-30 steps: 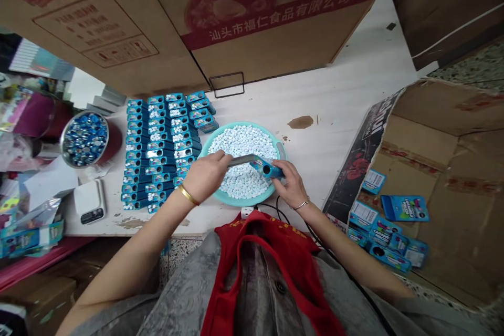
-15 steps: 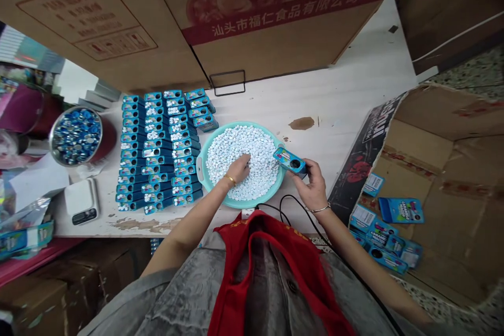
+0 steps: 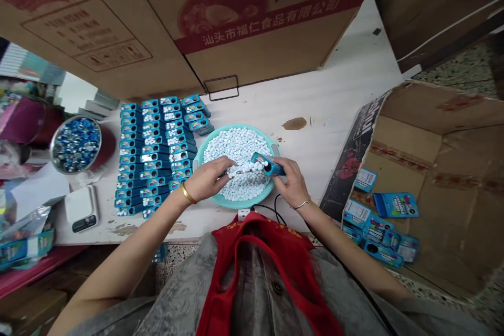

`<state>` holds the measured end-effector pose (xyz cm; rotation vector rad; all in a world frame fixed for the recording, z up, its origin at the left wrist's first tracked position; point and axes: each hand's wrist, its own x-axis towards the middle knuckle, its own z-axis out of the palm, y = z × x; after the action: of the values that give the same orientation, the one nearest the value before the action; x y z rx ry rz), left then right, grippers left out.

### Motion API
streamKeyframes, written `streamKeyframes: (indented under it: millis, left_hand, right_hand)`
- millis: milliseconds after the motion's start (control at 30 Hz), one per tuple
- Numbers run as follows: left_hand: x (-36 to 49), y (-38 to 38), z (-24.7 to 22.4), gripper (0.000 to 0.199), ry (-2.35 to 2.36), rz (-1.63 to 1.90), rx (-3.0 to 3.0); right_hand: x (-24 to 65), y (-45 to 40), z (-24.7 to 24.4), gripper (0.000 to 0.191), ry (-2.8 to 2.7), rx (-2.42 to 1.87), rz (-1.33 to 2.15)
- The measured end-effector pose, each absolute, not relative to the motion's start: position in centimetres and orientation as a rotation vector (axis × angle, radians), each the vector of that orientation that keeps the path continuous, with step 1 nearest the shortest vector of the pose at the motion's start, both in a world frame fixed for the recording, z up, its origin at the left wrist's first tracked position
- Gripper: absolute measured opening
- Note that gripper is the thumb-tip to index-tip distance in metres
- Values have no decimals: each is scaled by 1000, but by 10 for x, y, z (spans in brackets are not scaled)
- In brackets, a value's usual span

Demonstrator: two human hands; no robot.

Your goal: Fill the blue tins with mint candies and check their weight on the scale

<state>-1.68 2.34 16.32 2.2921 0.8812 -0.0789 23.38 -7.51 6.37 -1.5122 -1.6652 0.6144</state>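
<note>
Over the teal basin (image 3: 273,148) of small white candies, my left hand (image 3: 210,177) is closed on what looks like a scoop, mostly hidden under a heap of candies (image 3: 241,169). My right hand (image 3: 292,181) grips a small blue box (image 3: 268,164) from its right side. The box tilts toward the left, and the candy heap meets its near end. Left of the basin, blue boxes (image 3: 155,155) stand in several columns, many with white candies showing at their tops.
A metal bowl of shiny blue pieces (image 3: 76,144) and a white scale (image 3: 81,207) are at the left. Large cartons (image 3: 252,58) line the back. An open carton (image 3: 417,168) with blue packs sits at the right. A black wire frame (image 3: 221,88) lies behind the basin.
My left hand has come up out of the candies, now with a heap of them. My right hand has brought the blue box left over the basin and tilted it. The view has shifted slightly.
</note>
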Motion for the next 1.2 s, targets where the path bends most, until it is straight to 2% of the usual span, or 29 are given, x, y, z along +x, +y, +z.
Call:
streamKeyframes:
  millis: [100, 233, 433, 567, 733, 900, 1067, 1200]
  left_hand:
    - [3, 26, 191, 21, 898, -370, 2406]
    - [32, 20, 223, 29, 986, -685, 2507]
    - [46, 11, 241, 23, 975, -741, 2644]
    - [10, 18, 204, 23, 1150, -581, 2579]
    - [-39, 11, 106, 20, 1362, -616, 2188]
    - [-12, -9, 27, 25, 1321, -434, 2098]
    - [10, -13, 6, 31, 1257, -197, 2030]
    - [-10, -9, 28, 27, 1168, -57, 2002]
  right_hand:
    - [225, -73, 64, 44, -1691, -1473, 623]
    - [217, -75, 62, 44, -1714, -1436, 635]
    - [213, -77, 58, 45, -1703, -1430, 641]
    - [219, -78, 56, 45, -1676, -1456, 644]
    - [234, -78, 56, 43, -1628, -1506, 634]
    - [243, -80, 58, 42, -1576, -1539, 640]
    - [243, -83, 59, 38, -1471, -1644, 703]
    - [246, -85, 60, 37, -1426, -1704, 704]
